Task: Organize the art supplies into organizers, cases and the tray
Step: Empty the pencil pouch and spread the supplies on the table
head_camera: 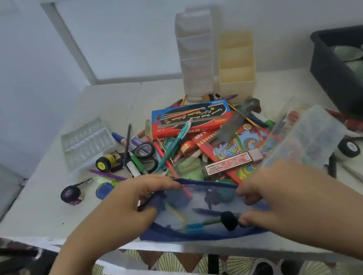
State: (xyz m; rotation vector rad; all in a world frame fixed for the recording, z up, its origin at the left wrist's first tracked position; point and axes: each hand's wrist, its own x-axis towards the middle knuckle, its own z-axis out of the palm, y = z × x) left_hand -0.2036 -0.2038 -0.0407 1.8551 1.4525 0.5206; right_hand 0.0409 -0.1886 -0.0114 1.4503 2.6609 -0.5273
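Left hand [125, 208] and right hand [277, 195] pinch the clear pouch [200, 205] at the table [46, 218] edge, clutter [225, 151] close behind.

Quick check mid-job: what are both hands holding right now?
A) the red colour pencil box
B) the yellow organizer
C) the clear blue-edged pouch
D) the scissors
C: the left hand and the right hand each grip one end of the clear blue-edged pouch.
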